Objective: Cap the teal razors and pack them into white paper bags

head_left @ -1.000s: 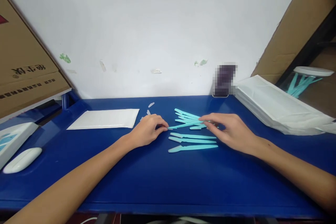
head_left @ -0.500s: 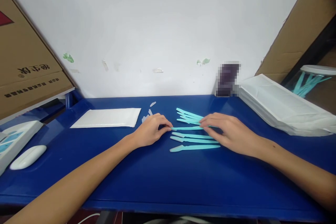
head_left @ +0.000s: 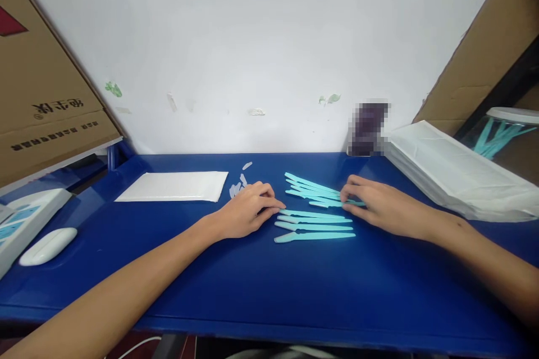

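Note:
My left hand has its thumb and fingertips pinched at the blade end of a turquoise eyebrow razor, which lies flat on the table. Two more eyebrow razors lie roughly parallel just in front of it. My right hand is closed on the handle of another eyebrow razor, its blade end pointing left. Behind that one, several eyebrow razors lie in a loose fan. Small translucent blade covers lie scattered behind my left hand, which partly hides them.
A white padded envelope lies flat at the left on the blue table. Farther left are a white mouse and a white device. White packets are stacked at the right, near a tub of turquoise razors.
The razor that both hands held now lies in the front row, its tip still at my left fingers. My right hand has moved right and grips another razor by the fan.

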The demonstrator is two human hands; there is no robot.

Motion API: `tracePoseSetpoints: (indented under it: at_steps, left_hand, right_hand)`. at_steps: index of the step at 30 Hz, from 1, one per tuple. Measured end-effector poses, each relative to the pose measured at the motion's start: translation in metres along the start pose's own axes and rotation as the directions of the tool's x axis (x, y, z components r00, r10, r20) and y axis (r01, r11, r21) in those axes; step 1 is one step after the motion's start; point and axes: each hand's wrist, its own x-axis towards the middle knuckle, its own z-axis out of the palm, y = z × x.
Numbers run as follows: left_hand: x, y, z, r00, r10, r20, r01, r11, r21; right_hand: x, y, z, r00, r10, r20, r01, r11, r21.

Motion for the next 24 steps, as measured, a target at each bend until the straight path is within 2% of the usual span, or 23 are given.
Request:
tracePoseSetpoints:
  at_steps: [3,7,10,15,20,24]
  left_hand:
    - [-0.003,-0.010,-0.007,1.000,0.014,-0.007,-0.013,0.991,0.131]
    - [-0.009,-0.035,-0.029,0.997,-0.066,-0.040,0.076,0.936,0.345]
    - [-0.014,-0.047,-0.046,0.990,-0.134,-0.036,0.137,0.906,0.401]
    - [-0.018,-0.041,-0.060,0.985,-0.174,0.002,0.160,0.908,0.387]
    - [-0.017,-0.034,-0.058,0.987,-0.140,0.075,0.105,0.930,0.351]
    - [-0.017,-0.028,-0.053,0.987,-0.117,0.106,0.076,0.941,0.331]
  right_hand:
    - [0.002,-0.004,-0.002,0.996,0.017,0.087,-0.022,0.998,0.050]
    - [0.004,-0.011,-0.005,0.995,0.042,0.085,-0.048,0.997,0.061]
    - [0.005,-0.015,-0.006,0.997,0.051,0.064,-0.052,0.998,0.021]
    - [0.002,-0.021,-0.008,0.998,0.025,-0.065,-0.022,0.999,0.041]
    - [0.005,-0.024,-0.006,0.983,-0.011,-0.186,0.035,0.991,0.128]
    - [0.008,-0.022,0.000,0.963,-0.050,-0.263,0.088,0.987,0.132]
